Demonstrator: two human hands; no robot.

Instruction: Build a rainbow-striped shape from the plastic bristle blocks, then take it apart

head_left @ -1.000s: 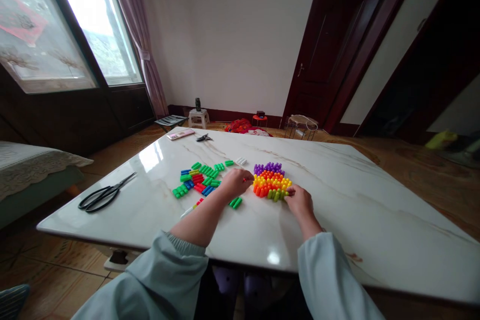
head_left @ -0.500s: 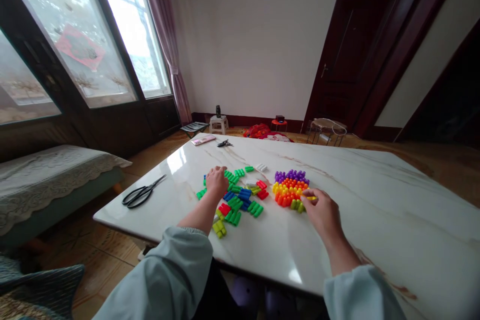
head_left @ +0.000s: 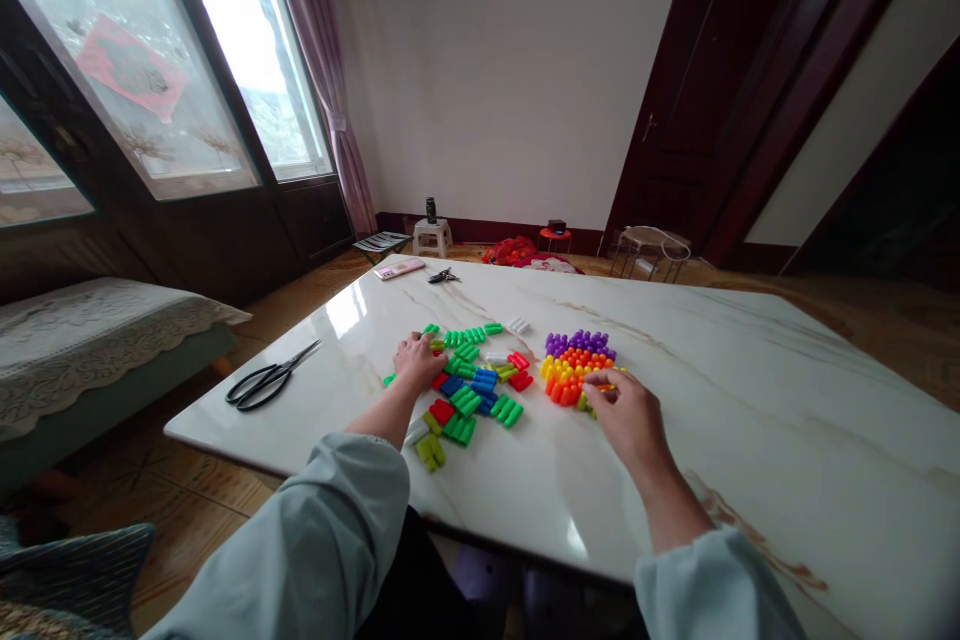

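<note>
My left hand [head_left: 418, 360] lies palm down on the left of a loose pile of plastic building blocks [head_left: 465, 400], its fingers apart and touching pieces; its palm hides some. The blocks look like short joined tubes in green, blue, red, olive and white. To the right stands a cluster of upright rounded pegs [head_left: 574, 365], purple at the back, then orange and yellow, with orange in front. My right hand [head_left: 628, 412] is closed in a pinch at the cluster's front right corner, beside an olive block [head_left: 583, 402]. What its fingertips grip is mostly hidden.
Black-handled scissors [head_left: 264, 383] lie near the left edge of the marble-patterned table [head_left: 750, 400]. Toward the back are a pink flat box [head_left: 399, 269] and a small dark tool [head_left: 443, 276]. Stools and red cloth [head_left: 512, 251] stand on the floor beyond.
My left hand has shifted a little left and down over the pile, uncovering green blocks behind it. My right hand has moved slightly left, closer against the peg cluster. The view has tilted slightly.
</note>
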